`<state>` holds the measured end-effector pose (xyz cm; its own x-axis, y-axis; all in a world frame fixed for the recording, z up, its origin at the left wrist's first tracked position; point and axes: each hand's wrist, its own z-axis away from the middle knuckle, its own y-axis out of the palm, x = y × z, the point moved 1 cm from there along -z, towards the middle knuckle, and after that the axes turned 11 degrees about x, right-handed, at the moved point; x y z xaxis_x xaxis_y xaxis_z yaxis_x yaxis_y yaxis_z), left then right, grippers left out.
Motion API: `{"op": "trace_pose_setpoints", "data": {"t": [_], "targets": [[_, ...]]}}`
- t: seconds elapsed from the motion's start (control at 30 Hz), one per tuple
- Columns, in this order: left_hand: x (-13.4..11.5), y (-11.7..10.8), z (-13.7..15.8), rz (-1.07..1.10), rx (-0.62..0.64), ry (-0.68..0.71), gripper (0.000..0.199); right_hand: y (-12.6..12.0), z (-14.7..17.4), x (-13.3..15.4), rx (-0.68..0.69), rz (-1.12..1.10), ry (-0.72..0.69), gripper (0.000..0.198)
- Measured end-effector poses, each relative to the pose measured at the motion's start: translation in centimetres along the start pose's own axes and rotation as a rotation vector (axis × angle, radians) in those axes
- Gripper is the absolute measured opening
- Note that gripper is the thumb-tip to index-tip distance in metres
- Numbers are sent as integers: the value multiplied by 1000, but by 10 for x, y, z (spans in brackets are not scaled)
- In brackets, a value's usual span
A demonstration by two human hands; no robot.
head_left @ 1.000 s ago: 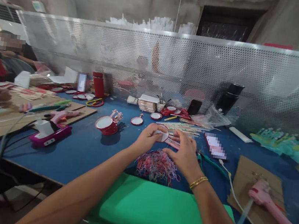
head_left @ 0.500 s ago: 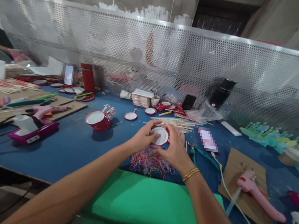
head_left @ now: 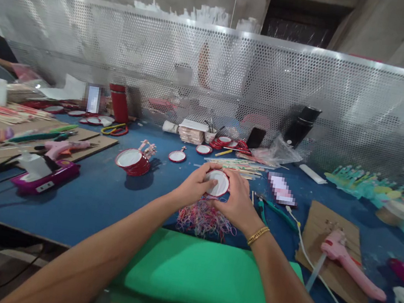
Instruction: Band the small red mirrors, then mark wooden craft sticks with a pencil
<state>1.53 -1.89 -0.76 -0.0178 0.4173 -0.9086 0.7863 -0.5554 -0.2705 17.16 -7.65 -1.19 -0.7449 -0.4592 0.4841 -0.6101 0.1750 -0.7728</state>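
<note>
Between my two hands is a small round disc [head_left: 219,184] with a white face and a red rim. My left hand [head_left: 199,185] grips its left side, the thumb lying on the white face. My right hand [head_left: 236,196], with a gold bracelet at the wrist, closes around its right edge. Beneath the hands lies a tangled heap of thin coloured elastic bands [head_left: 205,219]. To the left stands a stack of similar red-rimmed discs [head_left: 133,162] with pale pegs sticking out behind. One single disc [head_left: 177,156] with a small peg lies beyond.
A green cushion [head_left: 199,276] sits at the table's front edge. On the right, a pink glue gun [head_left: 348,257] rests on cardboard [head_left: 314,222], near green-handled pliers [head_left: 278,212]. Left are a purple power strip [head_left: 47,180] and another glue gun [head_left: 61,148]. A perforated metal screen [head_left: 145,48] stands behind.
The disc in my hands has tilted slightly, so more of its white face shows. Both hands keep nearly the same place, and the things on the table are unmoved.
</note>
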Motion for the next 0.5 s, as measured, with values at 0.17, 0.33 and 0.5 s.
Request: {"op": "trace_pose_setpoints", "data": {"t": [0.17, 0.33, 0.5], "targets": [[-4, 3, 2, 62, -32, -27, 39, 3, -1, -3, -13, -31, -15, 69], [-6, 6, 2, 182, -42, -63, 40, 4, -3, -3, -54, -73, -28, 69], [-8, 7, 3, 277, -55, -48, 38, 6, -6, -5, -107, -212, -44, 58]]}}
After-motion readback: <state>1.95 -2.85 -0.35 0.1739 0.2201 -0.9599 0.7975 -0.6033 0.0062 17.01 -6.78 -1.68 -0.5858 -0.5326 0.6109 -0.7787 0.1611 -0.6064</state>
